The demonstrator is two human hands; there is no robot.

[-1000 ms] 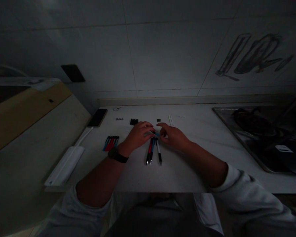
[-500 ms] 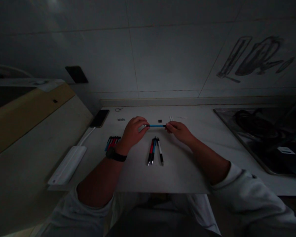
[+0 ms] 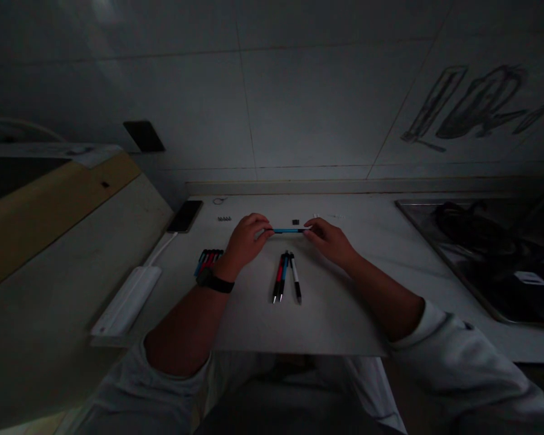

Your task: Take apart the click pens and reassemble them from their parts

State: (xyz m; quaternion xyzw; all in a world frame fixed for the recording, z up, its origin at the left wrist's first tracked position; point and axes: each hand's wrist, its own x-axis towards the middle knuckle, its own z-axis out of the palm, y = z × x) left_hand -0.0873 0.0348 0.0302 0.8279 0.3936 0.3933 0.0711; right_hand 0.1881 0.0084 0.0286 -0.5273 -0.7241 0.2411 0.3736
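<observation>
Between my two hands a blue pen with dark ends is held level above the counter. My left hand, with a dark watch on its wrist, pinches one end. The fingers of my right hand are closed on the other end. Nearer to me lie a red pen, a second blue pen and a white pen, side by side. Beside my left wrist is a row of several dark, red and blue pen parts, partly hidden by the arm.
At the back sit several small springs, a thin loop, a small dark piece and thin white sticks. A phone and a white power strip lie left. A stove stands right.
The fingers of my right hand have shifted slightly at the end of the blue pen, showing more of its dark end. The view has moved a little.
</observation>
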